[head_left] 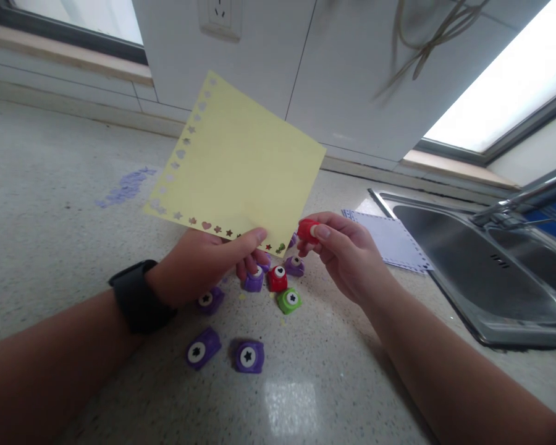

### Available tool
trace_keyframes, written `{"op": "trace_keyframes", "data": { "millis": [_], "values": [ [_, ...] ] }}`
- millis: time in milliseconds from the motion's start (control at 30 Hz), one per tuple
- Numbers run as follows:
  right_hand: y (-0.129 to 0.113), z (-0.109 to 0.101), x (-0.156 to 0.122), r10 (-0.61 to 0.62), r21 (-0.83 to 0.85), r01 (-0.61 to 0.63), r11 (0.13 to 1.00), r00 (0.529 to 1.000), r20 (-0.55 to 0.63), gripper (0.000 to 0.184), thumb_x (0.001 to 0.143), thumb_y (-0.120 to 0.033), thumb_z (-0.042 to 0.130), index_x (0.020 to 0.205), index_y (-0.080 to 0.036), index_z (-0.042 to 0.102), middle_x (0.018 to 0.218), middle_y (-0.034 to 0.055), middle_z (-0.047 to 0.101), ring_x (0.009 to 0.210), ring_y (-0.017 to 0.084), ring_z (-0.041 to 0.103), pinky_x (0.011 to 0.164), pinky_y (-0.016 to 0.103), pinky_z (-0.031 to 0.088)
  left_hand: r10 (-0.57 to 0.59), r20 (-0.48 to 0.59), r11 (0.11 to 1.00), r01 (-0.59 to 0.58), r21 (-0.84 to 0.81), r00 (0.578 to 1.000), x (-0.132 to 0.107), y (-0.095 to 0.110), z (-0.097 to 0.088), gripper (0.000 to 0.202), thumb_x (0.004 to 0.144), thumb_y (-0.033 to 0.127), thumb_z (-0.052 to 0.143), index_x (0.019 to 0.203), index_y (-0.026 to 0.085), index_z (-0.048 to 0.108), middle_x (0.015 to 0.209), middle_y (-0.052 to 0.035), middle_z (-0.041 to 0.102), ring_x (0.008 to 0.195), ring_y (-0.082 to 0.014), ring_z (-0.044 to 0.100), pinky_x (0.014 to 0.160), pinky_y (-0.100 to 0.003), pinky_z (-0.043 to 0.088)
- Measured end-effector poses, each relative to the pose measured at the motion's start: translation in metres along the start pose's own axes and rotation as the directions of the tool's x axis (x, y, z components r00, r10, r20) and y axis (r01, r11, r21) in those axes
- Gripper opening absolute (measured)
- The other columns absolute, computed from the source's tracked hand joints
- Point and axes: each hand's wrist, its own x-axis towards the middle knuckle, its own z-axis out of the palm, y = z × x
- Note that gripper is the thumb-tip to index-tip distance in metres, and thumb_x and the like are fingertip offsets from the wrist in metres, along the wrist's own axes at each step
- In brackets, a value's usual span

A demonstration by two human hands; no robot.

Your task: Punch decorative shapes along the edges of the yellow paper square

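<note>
My left hand point(217, 256) pinches the lower edge of a yellow sheet of paper point(245, 161), thumb on top, holding it tilted above the counter. Small cut-out shapes, such as stars and hearts, run along the sheet's left and lower edges. Between the thumb and fingers of my right hand point(345, 250) is a red craft punch point(308, 230), close to the sheet's lower right corner. Under the hands lie another red punch point(278, 278), a green punch point(290, 300) and several purple punches, among them one with a star point(249, 356) and one at its left point(203, 349).
A stack of pale, punched-edge sheets point(389, 238) lies at the right, against the steel sink point(482, 259). Purple paper bits point(127, 187) are scattered on the counter point(50, 204) at the left. A tiled wall with a socket point(220, 15) and hanging cable point(426, 46) stands behind.
</note>
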Motion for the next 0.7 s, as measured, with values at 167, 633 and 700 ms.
{"op": "trace_keyframes", "data": {
  "millis": [167,633,700],
  "values": [
    [0.004,-0.002,0.003,-0.003,-0.010,0.003,1.000,0.999,-0.041,0.014,0.088,-0.033,0.075,0.092,-0.020,0.075,0.081,0.0022,0.073,0.071,0.014,0.065,0.071,0.030,0.052,-0.012,0.007,1.000,0.012,-0.021,1.000,-0.001,0.003,0.001,0.041,0.087,0.045,0.066,0.053,0.023,0.069,0.061,-0.0027,0.075,0.050,-0.0167,0.063,0.054,-0.030,0.053],
    [0.011,-0.004,0.005,0.015,-0.051,-0.019,0.999,0.997,-0.072,0.020,0.089,-0.038,0.070,0.090,-0.018,0.075,0.083,0.0043,0.069,0.072,0.016,0.059,0.071,0.033,0.049,0.037,0.041,0.999,-0.037,-0.014,0.998,0.001,0.002,-0.001,0.037,0.089,0.035,0.062,0.056,0.018,0.066,0.055,-0.0042,0.069,0.046,-0.0137,0.058,0.051,-0.027,0.050],
    [0.010,-0.003,0.005,0.015,-0.061,-0.019,0.998,0.997,-0.073,0.021,0.090,-0.038,0.069,0.090,-0.018,0.075,0.083,0.0046,0.069,0.073,0.016,0.058,0.071,0.033,0.049,0.039,0.034,0.999,-0.038,-0.028,0.999,0.001,0.001,-0.001,0.036,0.089,0.036,0.062,0.059,0.017,0.067,0.056,-0.0047,0.069,0.047,-0.0135,0.059,0.051,-0.026,0.049]
  ]
}}
